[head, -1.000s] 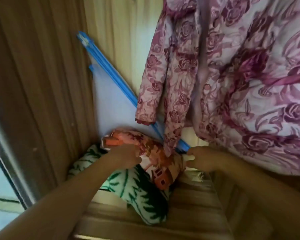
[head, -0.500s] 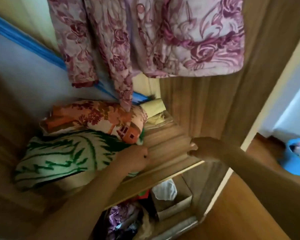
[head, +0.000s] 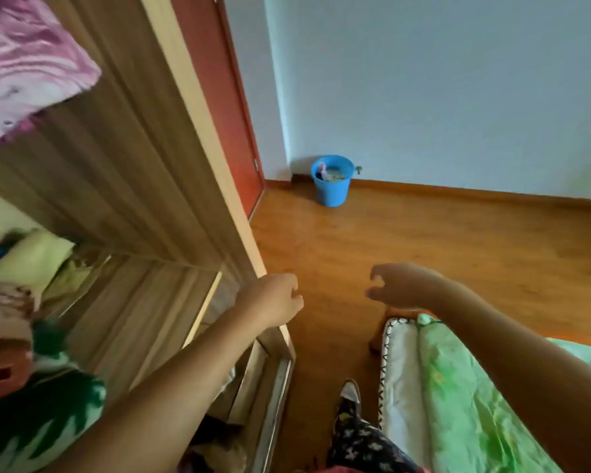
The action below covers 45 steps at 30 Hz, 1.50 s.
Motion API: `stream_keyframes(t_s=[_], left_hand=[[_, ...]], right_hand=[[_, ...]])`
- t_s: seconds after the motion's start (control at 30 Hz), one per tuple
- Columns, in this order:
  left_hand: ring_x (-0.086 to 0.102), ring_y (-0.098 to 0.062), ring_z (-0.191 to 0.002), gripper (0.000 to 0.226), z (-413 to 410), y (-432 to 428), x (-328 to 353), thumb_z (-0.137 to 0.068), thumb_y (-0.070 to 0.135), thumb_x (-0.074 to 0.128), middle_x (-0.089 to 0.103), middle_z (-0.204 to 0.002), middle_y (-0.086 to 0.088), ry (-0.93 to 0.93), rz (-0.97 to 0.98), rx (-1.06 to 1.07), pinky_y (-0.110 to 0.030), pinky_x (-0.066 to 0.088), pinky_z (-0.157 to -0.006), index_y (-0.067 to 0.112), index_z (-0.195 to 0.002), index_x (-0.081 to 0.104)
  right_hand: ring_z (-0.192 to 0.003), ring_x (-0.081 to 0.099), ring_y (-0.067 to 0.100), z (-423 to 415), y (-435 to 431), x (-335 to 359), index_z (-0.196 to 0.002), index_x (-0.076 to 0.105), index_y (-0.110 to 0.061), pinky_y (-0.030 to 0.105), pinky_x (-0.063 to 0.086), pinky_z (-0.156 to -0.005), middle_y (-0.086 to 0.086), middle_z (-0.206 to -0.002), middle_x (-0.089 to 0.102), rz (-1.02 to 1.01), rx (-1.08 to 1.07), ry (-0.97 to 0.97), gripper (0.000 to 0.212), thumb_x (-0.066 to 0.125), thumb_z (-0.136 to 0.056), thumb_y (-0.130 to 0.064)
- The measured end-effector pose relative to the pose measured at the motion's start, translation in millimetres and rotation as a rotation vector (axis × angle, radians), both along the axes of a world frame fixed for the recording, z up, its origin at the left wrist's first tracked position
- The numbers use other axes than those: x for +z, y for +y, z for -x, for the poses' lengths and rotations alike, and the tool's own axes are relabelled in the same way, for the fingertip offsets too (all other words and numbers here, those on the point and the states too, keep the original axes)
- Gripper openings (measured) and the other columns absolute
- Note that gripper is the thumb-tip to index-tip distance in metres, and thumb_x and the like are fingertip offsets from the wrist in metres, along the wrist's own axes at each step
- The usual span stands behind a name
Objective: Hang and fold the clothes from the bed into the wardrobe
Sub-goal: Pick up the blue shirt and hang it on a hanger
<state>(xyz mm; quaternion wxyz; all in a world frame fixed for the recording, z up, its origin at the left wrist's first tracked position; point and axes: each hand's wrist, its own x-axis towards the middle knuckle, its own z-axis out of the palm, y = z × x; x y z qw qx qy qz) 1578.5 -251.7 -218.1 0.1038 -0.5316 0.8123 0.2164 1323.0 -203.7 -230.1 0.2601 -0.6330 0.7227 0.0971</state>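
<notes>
Both arms reach forward over the floor [head: 423, 233]. The left hand [head: 273, 298] is just beside the front edge of the wardrobe [head: 144, 165] with its fingers loosely curled and empty, and the right hand [head: 401, 285] is apart to its right, fingers hooked loosely away from the thumb, also empty. Folded clothes [head: 31, 404] lie on the shelf left of the left forearm, a pink robe [head: 24, 63] hangs above them, and the bed [head: 458, 387] lies under the right forearm.
</notes>
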Motion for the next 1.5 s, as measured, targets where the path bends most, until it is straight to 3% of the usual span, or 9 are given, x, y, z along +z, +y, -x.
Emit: stream_keyframes(t_s=[0.13,0.3,0.47,0.7,0.97,1.23,1.5], left_hand=[[0.067,-0.017,-0.085,0.04,75,-22,-3,-0.101,0.042,0.048,0.065,-0.112,0.004,0.003,-0.01,-0.167,-0.04,0.059,-0.078,0.024,-0.136,0.052],[0.064,-0.019,-0.095,0.041,160,-65,-10,-0.1,0.042,0.049,0.061,-0.125,0.002,-0.033,0.025,-0.312,-0.04,0.057,-0.082,0.024,-0.137,0.054],[0.062,-0.016,-0.089,0.034,239,-126,-22,-0.099,0.043,0.049,0.061,-0.119,0.004,-0.088,0.054,-0.389,-0.041,0.058,-0.078,0.024,-0.127,0.057],[0.061,-0.016,-0.091,0.035,337,-183,-31,-0.099,0.045,0.051,0.06,-0.121,0.004,-0.111,0.071,-0.478,-0.039,0.058,-0.078,0.026,-0.127,0.057],[0.052,-0.01,-0.091,0.037,443,-199,-35,-0.099,0.045,0.05,0.061,-0.129,0.007,-0.081,0.111,-0.695,-0.021,0.033,-0.054,0.032,-0.134,0.054],[0.059,-0.011,-0.095,0.037,530,-256,-54,-0.099,0.044,0.048,0.062,-0.125,0.009,-0.037,0.092,-0.9,-0.022,0.041,-0.059,0.034,-0.135,0.052],[0.063,-0.013,-0.106,0.039,612,-406,-66,-0.1,0.047,0.05,0.06,-0.133,0.009,0.015,0.09,-1.069,-0.023,0.05,-0.07,0.034,-0.136,0.052]], right_hand=[[-0.121,0.058,0.026,59,20,-1,-0.138,0.051,-0.03,0.038,0.049,-0.096,0.001,-0.135,0.061,-0.009,-0.171,0.008,0.049,0.052,-0.096,-0.056],[-0.118,0.06,0.026,123,15,-8,-0.136,0.052,-0.032,0.04,0.051,-0.094,0.002,-0.133,0.062,-0.011,-0.343,0.015,0.048,0.053,-0.096,-0.058],[-0.117,0.06,0.025,183,-21,-10,-0.138,0.051,-0.031,0.042,0.053,-0.094,0.001,-0.134,0.062,-0.015,-0.435,-0.015,0.048,0.052,-0.097,-0.056],[-0.108,0.063,0.024,251,-45,6,-0.139,0.049,-0.033,0.039,0.055,-0.083,0.0,-0.127,0.064,0.043,-0.55,-0.016,0.046,0.05,-0.098,-0.054],[-0.111,0.063,0.027,313,-24,6,-0.136,0.051,-0.032,0.042,0.056,-0.087,0.003,-0.127,0.065,0.074,-0.785,-0.003,0.045,0.05,-0.096,-0.053],[-0.106,0.063,0.025,361,-54,-9,-0.135,0.052,-0.03,0.041,0.056,-0.084,0.002,-0.124,0.065,0.038,-1.013,0.013,0.045,0.05,-0.096,-0.053],[-0.104,0.064,0.025,418,-202,-28,-0.137,0.052,-0.029,0.042,0.058,-0.083,0.002,-0.122,0.065,0.025,-1.133,-0.015,0.046,0.051,-0.098,-0.052]])
